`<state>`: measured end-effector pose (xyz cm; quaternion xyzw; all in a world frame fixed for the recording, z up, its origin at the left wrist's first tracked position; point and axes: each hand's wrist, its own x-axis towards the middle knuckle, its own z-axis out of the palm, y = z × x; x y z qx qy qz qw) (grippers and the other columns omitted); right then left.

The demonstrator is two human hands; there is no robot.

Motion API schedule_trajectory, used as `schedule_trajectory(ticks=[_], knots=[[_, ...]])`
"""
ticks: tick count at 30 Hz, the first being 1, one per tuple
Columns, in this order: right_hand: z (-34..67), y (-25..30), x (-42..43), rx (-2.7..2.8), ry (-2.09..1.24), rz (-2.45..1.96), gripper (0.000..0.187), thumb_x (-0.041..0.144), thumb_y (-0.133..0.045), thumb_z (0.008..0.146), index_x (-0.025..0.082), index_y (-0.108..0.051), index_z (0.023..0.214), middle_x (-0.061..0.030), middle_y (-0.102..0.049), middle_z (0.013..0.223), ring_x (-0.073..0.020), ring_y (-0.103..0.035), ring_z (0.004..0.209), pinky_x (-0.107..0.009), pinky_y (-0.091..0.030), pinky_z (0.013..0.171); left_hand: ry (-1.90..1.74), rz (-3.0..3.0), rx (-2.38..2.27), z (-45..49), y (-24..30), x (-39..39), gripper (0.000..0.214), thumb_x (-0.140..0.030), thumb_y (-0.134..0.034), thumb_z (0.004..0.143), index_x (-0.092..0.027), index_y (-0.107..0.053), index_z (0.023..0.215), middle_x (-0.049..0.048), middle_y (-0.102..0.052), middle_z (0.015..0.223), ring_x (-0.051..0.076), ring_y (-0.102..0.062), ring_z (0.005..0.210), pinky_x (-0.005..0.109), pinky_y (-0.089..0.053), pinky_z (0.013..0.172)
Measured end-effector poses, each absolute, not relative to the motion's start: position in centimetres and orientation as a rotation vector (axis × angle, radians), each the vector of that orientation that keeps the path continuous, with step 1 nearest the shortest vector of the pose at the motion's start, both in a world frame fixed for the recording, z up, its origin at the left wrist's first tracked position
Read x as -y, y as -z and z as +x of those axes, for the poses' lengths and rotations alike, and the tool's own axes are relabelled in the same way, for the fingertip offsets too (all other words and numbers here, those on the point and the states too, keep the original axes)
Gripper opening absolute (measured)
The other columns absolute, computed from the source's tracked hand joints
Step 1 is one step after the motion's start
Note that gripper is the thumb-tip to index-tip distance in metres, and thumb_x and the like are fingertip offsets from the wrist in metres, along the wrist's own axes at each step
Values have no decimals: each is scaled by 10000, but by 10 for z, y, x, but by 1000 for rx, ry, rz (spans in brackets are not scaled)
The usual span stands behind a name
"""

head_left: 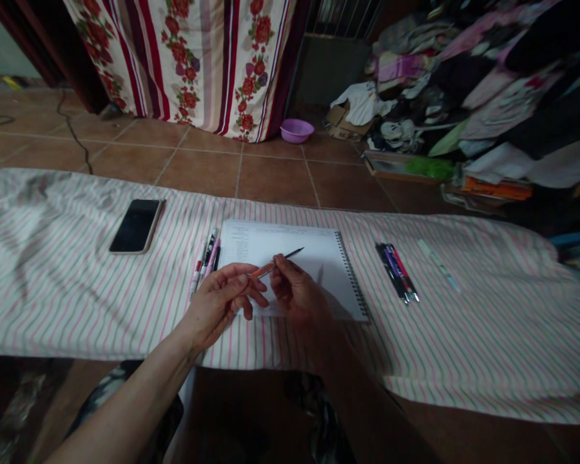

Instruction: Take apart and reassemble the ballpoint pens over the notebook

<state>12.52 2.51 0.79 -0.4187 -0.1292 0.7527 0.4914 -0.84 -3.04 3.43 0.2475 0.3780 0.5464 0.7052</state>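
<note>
Both hands hold one orange pen (270, 266) with a dark tip above a white spiral notebook (319, 258). My left hand (220, 299) pinches the pen's orange rear end between thumb and fingers. My right hand (294, 293) grips it nearer the tip, which points up and to the right. The notebook lies open on a pink-striped cloth (67, 290). Several pens (205, 261) lie just left of the notebook. Another bunch of pens (397, 270) lies to its right.
A black phone (136, 225) lies face up on the cloth at the left. A pale pen (437, 263) rests at the right. Beyond are a tiled floor, a floral curtain (198, 58), a purple bowl (296, 130) and a pile of clothes (488, 84).
</note>
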Motion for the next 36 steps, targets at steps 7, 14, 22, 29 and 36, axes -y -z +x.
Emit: schedule_trajectory(ticks=[7,14,22,29,36], knots=[[122,-13,-22,465,-1723,-1063,220,238,-800,489,158,-629,600,57,-579,525,-28,-490,463,-124,-406,429,-1121,565,-913,-10,-33,29,230,-283,-542,804,-69,-608,855,94,-634,709,152,-615,559,179,-401,373],[122,-13,-18,727,-1692,-1090,166,271,-753,554,164,-632,593,48,-570,523,-54,-474,487,-204,-383,505,-899,540,-805,-15,-25,29,325,-349,-514,819,-45,-628,826,105,-644,650,116,-573,445,180,-371,352],[115,-15,-13,834,-1501,-1110,152,268,-729,574,170,-613,565,57,-527,481,-70,-447,491,-228,-342,517,-1031,796,-1026,-5,-24,32,298,-383,-535,795,-91,-580,762,37,-599,564,91,-531,388,162,-284,309],[113,-19,-6,867,-1451,-1145,154,294,-726,573,181,-624,594,56,-534,490,-78,-468,500,-231,-362,530,-1128,1222,-1281,0,-22,37,283,-398,-462,830,-142,-577,787,-14,-543,486,96,-479,372,207,-378,389],[117,-17,-4,876,-1447,-1105,138,295,-714,595,185,-636,624,51,-554,521,-81,-482,525,-227,-380,553,-1155,1400,-1354,-2,-16,36,260,-357,-457,841,-149,-608,801,-5,-564,538,103,-514,434,216,-401,454]])
